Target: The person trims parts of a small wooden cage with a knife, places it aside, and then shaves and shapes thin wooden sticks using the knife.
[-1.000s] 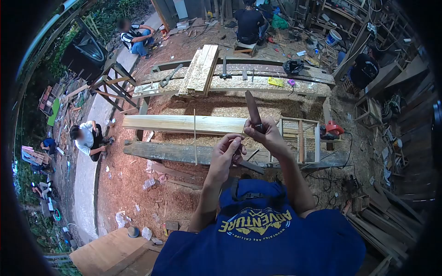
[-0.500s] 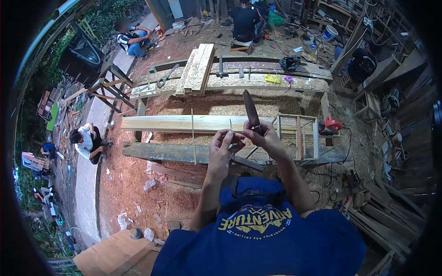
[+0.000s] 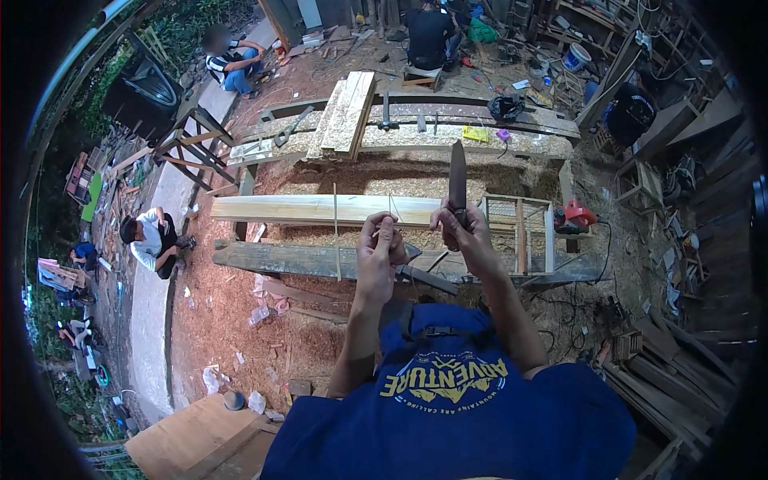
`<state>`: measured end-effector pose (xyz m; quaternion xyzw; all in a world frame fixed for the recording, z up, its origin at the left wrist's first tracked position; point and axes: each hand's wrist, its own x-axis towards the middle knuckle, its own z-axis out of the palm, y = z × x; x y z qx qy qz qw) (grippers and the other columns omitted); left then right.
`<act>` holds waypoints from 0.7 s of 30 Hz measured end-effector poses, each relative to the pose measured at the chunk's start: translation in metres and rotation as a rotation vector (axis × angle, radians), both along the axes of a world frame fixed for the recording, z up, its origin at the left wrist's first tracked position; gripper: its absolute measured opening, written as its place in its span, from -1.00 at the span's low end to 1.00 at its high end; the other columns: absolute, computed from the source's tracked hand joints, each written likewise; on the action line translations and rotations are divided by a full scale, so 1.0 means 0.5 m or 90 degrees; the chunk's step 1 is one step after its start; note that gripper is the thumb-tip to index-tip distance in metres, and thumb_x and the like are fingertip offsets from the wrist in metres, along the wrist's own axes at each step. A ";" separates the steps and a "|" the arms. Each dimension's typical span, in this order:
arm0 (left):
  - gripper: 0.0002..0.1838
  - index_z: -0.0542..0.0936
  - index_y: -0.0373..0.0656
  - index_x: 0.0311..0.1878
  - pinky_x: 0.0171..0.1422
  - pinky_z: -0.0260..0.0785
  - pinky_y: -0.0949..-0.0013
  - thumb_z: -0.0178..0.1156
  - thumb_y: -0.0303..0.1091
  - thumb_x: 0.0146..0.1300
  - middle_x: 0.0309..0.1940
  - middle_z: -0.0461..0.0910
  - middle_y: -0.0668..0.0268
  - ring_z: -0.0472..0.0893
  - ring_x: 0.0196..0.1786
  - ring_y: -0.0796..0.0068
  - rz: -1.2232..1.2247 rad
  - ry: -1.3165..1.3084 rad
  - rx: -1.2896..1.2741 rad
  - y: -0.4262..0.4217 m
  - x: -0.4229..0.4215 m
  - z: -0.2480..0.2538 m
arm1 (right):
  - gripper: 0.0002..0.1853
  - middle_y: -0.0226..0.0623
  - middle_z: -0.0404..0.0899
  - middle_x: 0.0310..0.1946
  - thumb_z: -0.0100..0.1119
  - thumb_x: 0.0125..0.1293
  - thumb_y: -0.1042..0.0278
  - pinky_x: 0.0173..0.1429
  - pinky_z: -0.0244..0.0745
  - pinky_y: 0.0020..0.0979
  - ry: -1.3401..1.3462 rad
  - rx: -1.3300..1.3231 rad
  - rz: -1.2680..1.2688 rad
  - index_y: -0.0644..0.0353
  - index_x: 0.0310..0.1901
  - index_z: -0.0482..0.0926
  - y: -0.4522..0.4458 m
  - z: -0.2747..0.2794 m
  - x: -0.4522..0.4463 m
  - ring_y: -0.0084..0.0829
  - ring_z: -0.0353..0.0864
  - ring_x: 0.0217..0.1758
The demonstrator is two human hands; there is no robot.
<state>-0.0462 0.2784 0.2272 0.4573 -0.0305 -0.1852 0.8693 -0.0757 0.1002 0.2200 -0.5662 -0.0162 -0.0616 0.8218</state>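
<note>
In the head view my right hand (image 3: 470, 236) is closed around the handle of a knife (image 3: 457, 178), its broad dark blade pointing up and away from me. My left hand (image 3: 378, 254) pinches a thin wooden sliver (image 3: 391, 206) between thumb and fingers; most of it is covered by the hand. The two hands are apart, above the near edge of a long pale plank (image 3: 304, 210). A narrow wood strip (image 3: 336, 240) lies across that plank, left of my left hand. Right of the knife hand lies a small wooden frame with wire mesh (image 3: 522, 240).
A weathered beam (image 3: 280, 260) runs below the plank. A red power tool (image 3: 578, 214) with a cord sits at right. Stacked boards (image 3: 346, 116), a hammer (image 3: 387, 112) and a handsaw (image 3: 293, 128) lie on the far bench. Several people sit around the shavings-covered ground.
The knife has swung more upright and moved right. My hands, close together before, are now farther apart, with the left shifted slightly left.
</note>
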 end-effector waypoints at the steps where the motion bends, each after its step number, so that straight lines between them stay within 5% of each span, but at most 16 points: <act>1: -0.81 0.44 -0.17 -0.03 -0.44 0.07 0.51 0.01 -0.25 0.53 -0.53 0.22 0.50 0.16 -0.54 0.72 -0.022 0.002 0.001 0.004 0.001 0.001 | -0.79 -0.47 0.53 -0.43 0.09 0.49 0.24 -0.60 0.03 -0.65 0.004 -0.001 -0.014 0.19 -0.07 0.38 0.000 -0.001 -0.003 -0.81 0.16 -0.65; 10: -0.77 0.48 -0.16 0.06 -0.30 0.38 0.52 -0.01 -0.23 0.53 -0.44 0.47 0.39 0.41 -0.47 0.68 -0.109 0.116 -0.053 -0.023 -0.025 -0.031 | -0.80 -0.53 0.50 -0.45 0.12 0.47 0.24 -0.60 0.04 -0.65 0.046 0.013 -0.058 0.20 -0.08 0.46 0.015 0.004 -0.028 -0.82 0.20 -0.64; 14: -0.77 0.48 -0.12 0.09 -0.37 0.30 0.57 0.00 -0.24 0.53 -0.47 0.44 0.44 0.38 -0.47 0.72 -0.041 0.119 -0.166 -0.022 -0.022 -0.066 | -0.77 -0.52 0.59 -0.32 0.25 0.39 0.24 -0.40 0.28 -0.66 0.107 0.007 0.043 0.21 -0.08 0.53 0.023 -0.023 -0.052 -0.80 0.40 -0.44; 18: -0.74 0.50 -0.12 0.12 -0.46 0.22 0.60 0.00 -0.22 0.53 -0.52 0.42 0.45 0.33 -0.55 0.75 0.009 0.125 -0.115 -0.018 -0.016 -0.051 | -0.78 -0.52 0.58 -0.33 0.26 0.38 0.25 -0.16 0.38 -0.59 0.102 -0.032 0.084 0.21 -0.11 0.54 0.052 -0.005 -0.065 -0.73 0.51 -0.23; 21: -0.71 0.47 -0.10 0.18 -0.51 0.19 0.65 -0.02 -0.20 0.54 -0.53 0.42 0.48 0.28 -0.59 0.80 -0.024 0.104 -0.091 -0.003 -0.013 -0.037 | -0.77 -0.54 0.56 -0.35 0.25 0.39 0.23 -0.23 0.35 -0.61 0.066 -0.044 0.085 0.21 -0.11 0.54 0.060 0.007 -0.057 -0.76 0.48 -0.29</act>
